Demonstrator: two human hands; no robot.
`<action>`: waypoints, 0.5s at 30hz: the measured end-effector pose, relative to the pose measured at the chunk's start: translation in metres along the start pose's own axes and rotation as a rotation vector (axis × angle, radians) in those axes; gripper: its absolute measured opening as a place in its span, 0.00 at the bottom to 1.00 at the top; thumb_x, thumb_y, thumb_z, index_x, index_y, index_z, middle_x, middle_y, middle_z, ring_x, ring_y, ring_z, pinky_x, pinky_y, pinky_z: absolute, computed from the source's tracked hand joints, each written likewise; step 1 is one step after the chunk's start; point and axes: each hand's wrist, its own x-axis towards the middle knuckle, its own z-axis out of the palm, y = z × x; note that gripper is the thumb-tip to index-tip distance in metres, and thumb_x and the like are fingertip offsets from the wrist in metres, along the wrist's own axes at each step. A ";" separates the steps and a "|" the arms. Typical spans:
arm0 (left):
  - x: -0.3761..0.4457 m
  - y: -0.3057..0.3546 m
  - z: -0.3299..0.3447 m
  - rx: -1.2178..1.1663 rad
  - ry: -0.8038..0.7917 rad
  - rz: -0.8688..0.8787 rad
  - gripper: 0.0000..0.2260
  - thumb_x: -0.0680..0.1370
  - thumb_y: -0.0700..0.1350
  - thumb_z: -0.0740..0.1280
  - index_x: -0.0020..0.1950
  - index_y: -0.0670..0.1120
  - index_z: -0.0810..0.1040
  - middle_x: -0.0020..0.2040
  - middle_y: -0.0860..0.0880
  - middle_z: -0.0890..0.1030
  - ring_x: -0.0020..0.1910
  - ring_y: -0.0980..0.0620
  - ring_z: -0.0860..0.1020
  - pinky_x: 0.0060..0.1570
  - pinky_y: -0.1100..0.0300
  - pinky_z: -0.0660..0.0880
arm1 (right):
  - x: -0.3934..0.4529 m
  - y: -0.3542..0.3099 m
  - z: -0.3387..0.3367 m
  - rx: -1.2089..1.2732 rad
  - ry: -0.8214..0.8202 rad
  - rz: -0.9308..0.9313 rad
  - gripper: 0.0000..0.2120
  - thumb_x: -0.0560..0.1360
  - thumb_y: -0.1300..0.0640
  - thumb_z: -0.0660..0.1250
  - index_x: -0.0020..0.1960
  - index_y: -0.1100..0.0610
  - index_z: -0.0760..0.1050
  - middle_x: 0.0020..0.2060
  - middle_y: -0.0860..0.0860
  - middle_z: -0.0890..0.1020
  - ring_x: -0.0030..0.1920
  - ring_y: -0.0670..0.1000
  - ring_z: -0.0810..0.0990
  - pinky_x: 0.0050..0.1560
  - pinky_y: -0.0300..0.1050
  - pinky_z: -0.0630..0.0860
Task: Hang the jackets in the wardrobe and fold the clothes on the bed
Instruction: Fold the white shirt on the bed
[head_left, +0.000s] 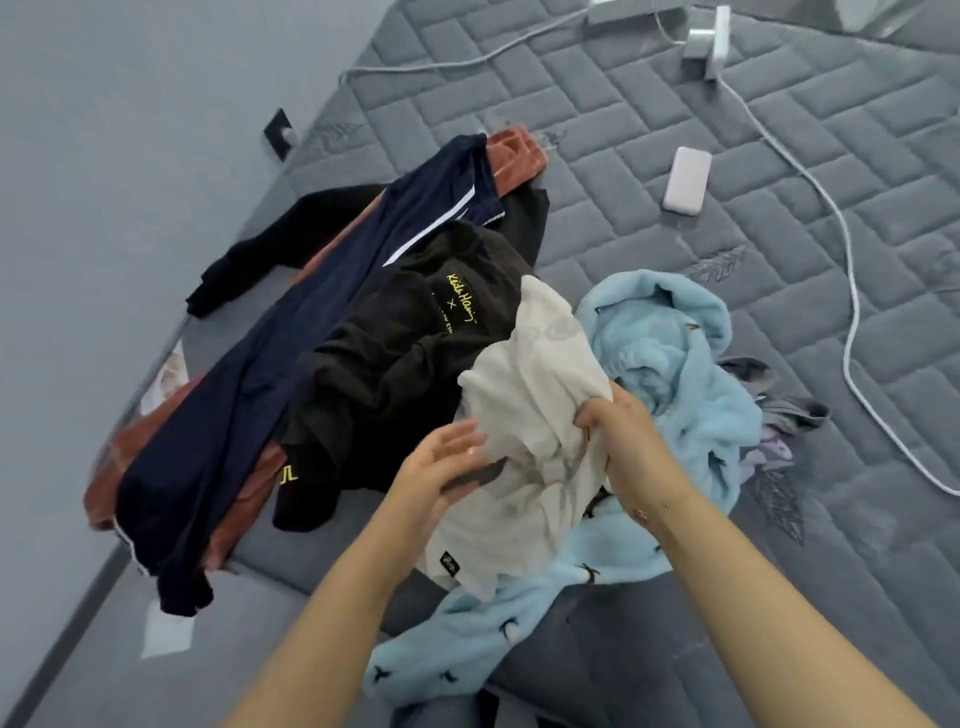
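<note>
On the bed (649, 218), the right hand (618, 415) grips a crumpled white shirt (535, 384) bunched over a blue fleece (675, 374), while the left hand (441, 462), fingers (457, 434) loosely spread, touches its near-left edge.

Black garment (410, 338): yellow handwritten print reading "Keith Haring", an "×" beneath it, then a further line too creased to read. Yellow letters "JL" at its lower hem. Small black tag (448, 560) on the white garment (530, 415): illegible.

Soft even light, slight blur, wide-angle edge warping
</note>
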 end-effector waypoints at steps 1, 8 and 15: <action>-0.002 0.007 0.003 -0.126 0.052 -0.039 0.22 0.72 0.48 0.73 0.65 0.52 0.75 0.61 0.51 0.80 0.59 0.51 0.79 0.56 0.54 0.77 | -0.018 0.000 -0.002 -0.027 -0.013 -0.027 0.13 0.69 0.69 0.57 0.50 0.66 0.76 0.50 0.65 0.81 0.46 0.55 0.78 0.48 0.48 0.71; -0.043 0.044 0.058 -0.337 -0.078 -0.121 0.23 0.79 0.52 0.65 0.70 0.41 0.73 0.66 0.38 0.76 0.68 0.38 0.73 0.70 0.42 0.66 | -0.130 0.019 -0.024 0.039 -0.164 -0.078 0.12 0.63 0.65 0.59 0.42 0.67 0.77 0.42 0.55 0.81 0.44 0.53 0.76 0.45 0.45 0.70; -0.135 0.025 0.128 -0.335 -0.096 0.018 0.19 0.77 0.38 0.66 0.68 0.38 0.74 0.63 0.36 0.79 0.63 0.37 0.76 0.58 0.49 0.77 | -0.194 0.016 -0.084 0.209 -0.235 -0.128 0.19 0.66 0.57 0.66 0.56 0.61 0.77 0.49 0.50 0.85 0.49 0.49 0.83 0.48 0.44 0.79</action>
